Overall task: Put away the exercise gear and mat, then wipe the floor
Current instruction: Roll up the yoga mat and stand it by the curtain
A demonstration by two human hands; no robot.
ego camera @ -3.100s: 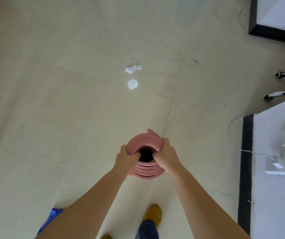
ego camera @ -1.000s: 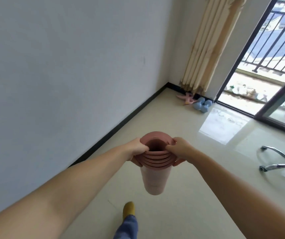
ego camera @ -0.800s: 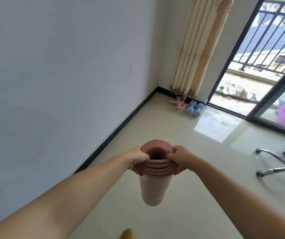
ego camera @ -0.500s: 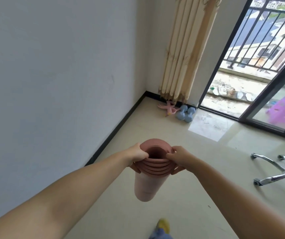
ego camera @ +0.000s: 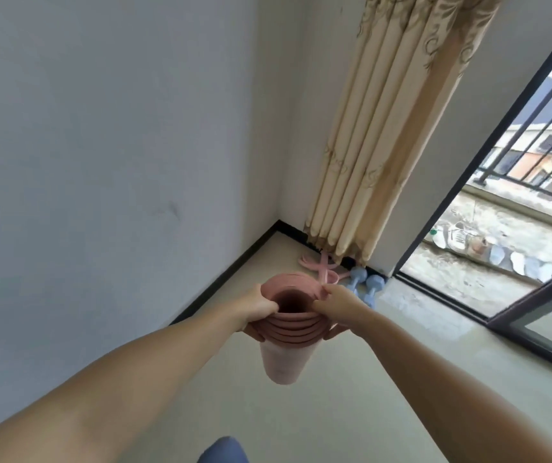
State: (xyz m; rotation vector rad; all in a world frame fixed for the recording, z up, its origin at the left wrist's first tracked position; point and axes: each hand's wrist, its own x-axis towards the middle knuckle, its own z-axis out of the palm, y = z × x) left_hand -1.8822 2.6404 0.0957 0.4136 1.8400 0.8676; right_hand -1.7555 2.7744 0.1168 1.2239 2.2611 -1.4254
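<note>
The left hand [ego camera: 261, 307] and the right hand [ego camera: 336, 305] each clench the top rim of the rolled mat [ego camera: 286, 342], which hangs upright above the floor [ego camera: 351, 396]. Gripped only at the rim, the inner coils could telescope downward, or the roll could knock the dumbbells [ego camera: 366, 285] in the corner.

The rolled foam exercise mat [ego camera: 284, 349] is showing a dusty pink colour. The two small dumbbells [ego camera: 366, 286] are looking light blue. The long fabric curtain [ego camera: 384, 135] is wearing beige with a golden swirl pattern.
</note>
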